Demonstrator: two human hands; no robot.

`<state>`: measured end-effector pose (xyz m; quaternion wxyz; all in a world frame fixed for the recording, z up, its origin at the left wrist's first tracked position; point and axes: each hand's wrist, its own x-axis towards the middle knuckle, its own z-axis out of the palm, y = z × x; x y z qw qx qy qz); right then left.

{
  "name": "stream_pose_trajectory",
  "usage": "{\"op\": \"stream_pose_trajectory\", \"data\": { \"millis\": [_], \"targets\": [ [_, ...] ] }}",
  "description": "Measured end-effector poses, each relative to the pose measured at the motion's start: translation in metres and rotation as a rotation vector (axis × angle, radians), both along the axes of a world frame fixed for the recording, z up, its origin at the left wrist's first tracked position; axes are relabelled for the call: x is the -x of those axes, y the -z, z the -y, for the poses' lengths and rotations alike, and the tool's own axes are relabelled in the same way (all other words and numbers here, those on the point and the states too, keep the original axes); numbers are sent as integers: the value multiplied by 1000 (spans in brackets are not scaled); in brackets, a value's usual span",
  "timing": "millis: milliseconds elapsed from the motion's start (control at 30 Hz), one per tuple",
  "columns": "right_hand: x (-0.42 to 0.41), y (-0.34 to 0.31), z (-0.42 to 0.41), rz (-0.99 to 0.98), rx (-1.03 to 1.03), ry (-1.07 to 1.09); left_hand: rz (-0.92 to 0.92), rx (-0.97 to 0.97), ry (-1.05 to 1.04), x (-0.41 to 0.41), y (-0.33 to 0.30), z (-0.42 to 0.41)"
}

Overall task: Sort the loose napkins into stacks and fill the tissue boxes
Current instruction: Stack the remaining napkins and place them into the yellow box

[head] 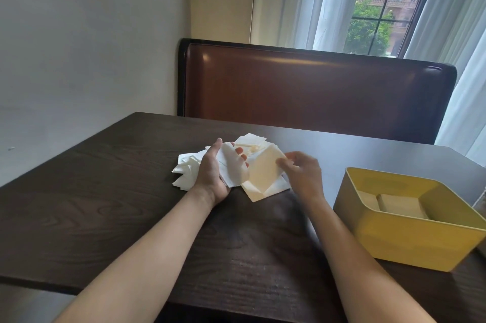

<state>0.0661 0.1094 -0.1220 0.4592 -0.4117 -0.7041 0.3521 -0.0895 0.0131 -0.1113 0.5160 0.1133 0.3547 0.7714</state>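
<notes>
Left hand (pixel 213 174) grips a stack of white napkins (pixel 232 167), thumb on the near side, fingertips curled over the far edge. Right hand (pixel 302 174) pinches the edge of 1 cream napkin (pixel 264 170), tilted up beside the stack. Loose napkins (pixel 188 166) lie scattered on the dark wood table (pixel 105 204) under and behind both hands. Yellow box (pixel 410 233) sits to the right, holding cream napkins (pixel 399 205). Brown padded bench (pixel 315 88) beyond the table; window (pixel 389 1) behind.

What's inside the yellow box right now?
The yellow box holds a low stack of cream napkins on its floor, well below the rim. The near wall hides the front of the floor, so anything lying there can't be seen.
</notes>
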Motion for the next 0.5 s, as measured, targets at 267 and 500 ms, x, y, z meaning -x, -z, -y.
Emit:
{"op": "stream_pose_trajectory", "data": {
  "millis": [267, 500],
  "targets": [
    [-5, -24, 23, -492, 346, -477, -96, 73, 136, -3, -2, 4],
    [4, -15, 25, -158, 142, -343, -217, 125, 445, -24, 0, 6]
  ]
}}
